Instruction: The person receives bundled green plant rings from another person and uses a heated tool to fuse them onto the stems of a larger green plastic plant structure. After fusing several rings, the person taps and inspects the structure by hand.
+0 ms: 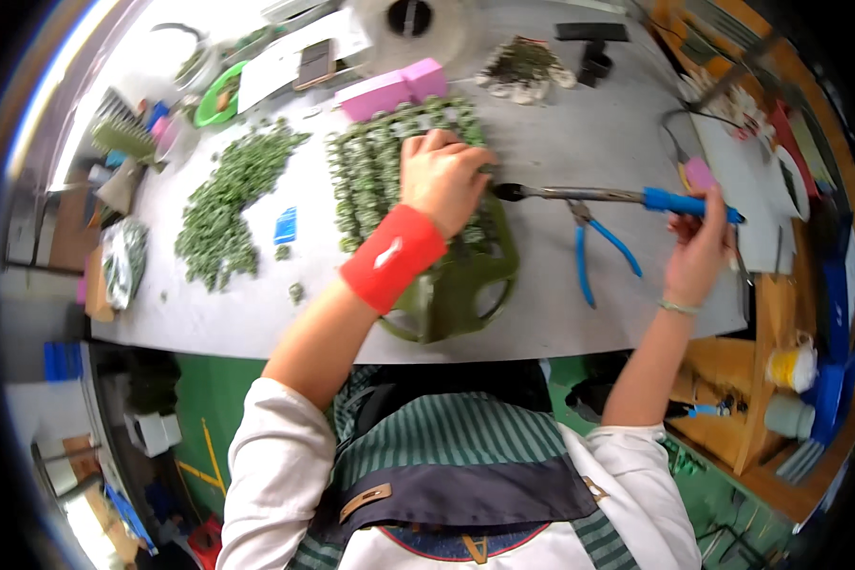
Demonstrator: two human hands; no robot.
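My right hand (698, 252) is wrapped round the blue handle of a soldering iron (593, 195). The iron lies nearly level, its dark tip pointing left and close to my left hand (443, 176). That hand, with a red wristband (394, 258), rests over rows of small green parts (366, 176) on an olive-green rack (437, 309). Its fingers are bent and closed; what they pinch, if anything, is hidden beneath them. Blue-handled pliers (589, 242) lie on the table just under the iron's shaft.
A loose heap of green parts (233, 204) spreads at the left, beside a small blue packet (286, 225). Behind the rack are pink blocks (389, 90), a phone (315, 65), a large spool (375, 43) and a glove (522, 71). Shelves (731, 380) stand at the right.
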